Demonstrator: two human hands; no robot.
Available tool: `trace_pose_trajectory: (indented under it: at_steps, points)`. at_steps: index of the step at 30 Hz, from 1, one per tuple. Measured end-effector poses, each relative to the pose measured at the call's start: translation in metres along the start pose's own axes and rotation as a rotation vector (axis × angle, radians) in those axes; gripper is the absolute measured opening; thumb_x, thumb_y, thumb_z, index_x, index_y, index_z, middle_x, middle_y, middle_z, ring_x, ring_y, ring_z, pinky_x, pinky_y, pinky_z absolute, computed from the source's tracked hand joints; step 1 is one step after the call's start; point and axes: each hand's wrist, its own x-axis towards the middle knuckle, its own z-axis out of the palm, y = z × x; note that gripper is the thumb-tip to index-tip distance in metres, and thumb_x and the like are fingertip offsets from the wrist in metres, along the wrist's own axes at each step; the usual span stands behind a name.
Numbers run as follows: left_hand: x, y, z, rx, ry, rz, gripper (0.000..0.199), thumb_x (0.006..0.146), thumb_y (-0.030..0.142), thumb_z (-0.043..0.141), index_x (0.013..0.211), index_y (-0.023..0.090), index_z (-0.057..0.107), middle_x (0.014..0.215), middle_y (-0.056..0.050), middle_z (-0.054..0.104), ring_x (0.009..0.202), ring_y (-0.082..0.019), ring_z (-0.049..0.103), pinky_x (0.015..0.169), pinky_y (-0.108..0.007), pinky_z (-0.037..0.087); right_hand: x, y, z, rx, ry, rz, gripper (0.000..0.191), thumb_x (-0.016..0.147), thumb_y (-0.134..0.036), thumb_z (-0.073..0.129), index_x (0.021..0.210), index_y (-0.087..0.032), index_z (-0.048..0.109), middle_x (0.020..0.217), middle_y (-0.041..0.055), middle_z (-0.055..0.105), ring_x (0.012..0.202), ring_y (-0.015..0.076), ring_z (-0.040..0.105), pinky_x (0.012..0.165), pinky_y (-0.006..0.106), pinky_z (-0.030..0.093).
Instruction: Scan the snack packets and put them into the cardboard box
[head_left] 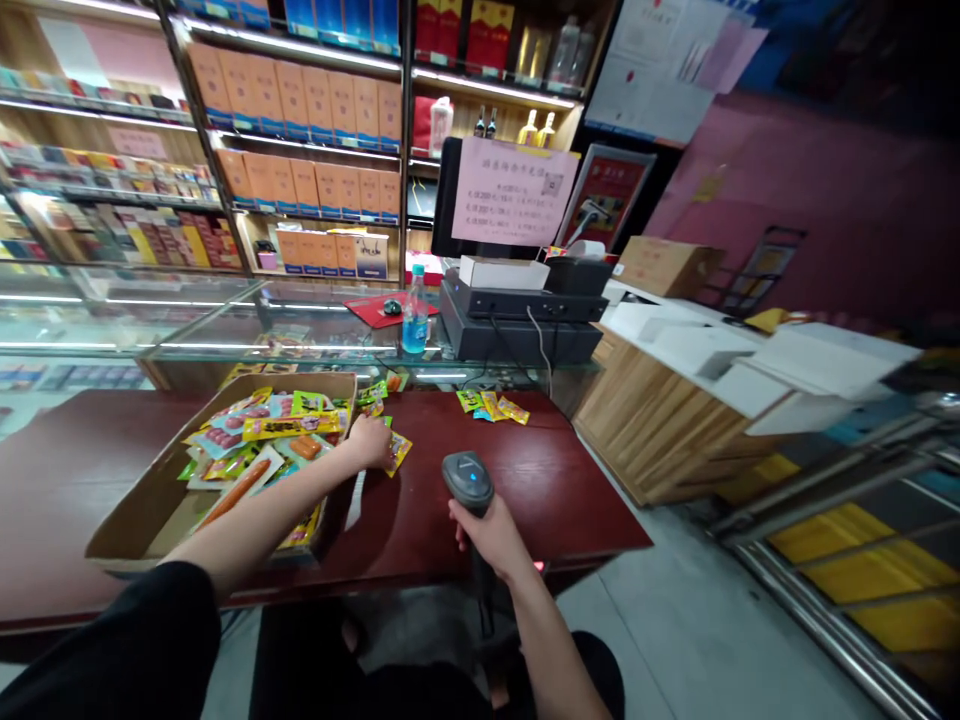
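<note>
Here's the scanner (466,478), out in front over the table (427,425), the right hand (493,535) with its grip wrapped firmly round it; over at the box (142,512) of snacks (292,426), the left hand (367,443) is down right by a yellow packet (400,455), grip closed on it or not, I can't tell; small packets (493,406) lie farther back, and behind, a bottle (415,322)

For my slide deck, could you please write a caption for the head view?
Right hand grips a handheld scanner; left hand is at a yellow packet beside a cardboard box.
</note>
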Motion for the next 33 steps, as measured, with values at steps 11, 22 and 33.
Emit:
trace_pose_trajectory:
  at_steps: [11,22,33]
  points:
    - [0.033,0.022,0.046,-0.902,0.097,0.133,0.032,0.059,0.033,0.081,0.085,0.02,0.068,0.077,-0.002,0.071,0.073,-0.018,0.065,0.063,-0.024,0.044,-0.015,0.006,-0.007,-0.052,0.034,0.099,0.037,0.067,-0.052,0.073,0.069,-0.018,0.059,0.045,-0.0026,0.057,0.036,0.0119,0.052,0.039,0.022,0.042]
    - [0.031,0.018,0.046,-1.415,-0.019,0.036,0.039,0.047,0.035,0.089,0.074,0.017,0.069,0.069,-0.001,0.071,0.064,-0.014,0.063,0.061,-0.024,0.048,-0.015,0.003,-0.005,-0.05,0.01,0.087,0.035,0.068,-0.05,0.072,0.069,-0.017,0.059,0.045,-0.0023,0.057,0.037,0.0121,0.053,0.039,0.022,0.041]
    - [0.026,0.017,0.04,-1.351,-0.003,0.042,0.028,0.053,0.03,0.084,0.074,0.016,0.072,0.066,0.0,0.07,0.06,-0.014,0.06,0.058,-0.023,0.046,-0.014,0.005,-0.004,-0.009,0.012,0.097,0.033,0.066,-0.046,0.072,0.071,-0.017,0.058,0.045,-0.0038,0.056,0.036,0.0106,0.049,0.038,0.022,0.041]
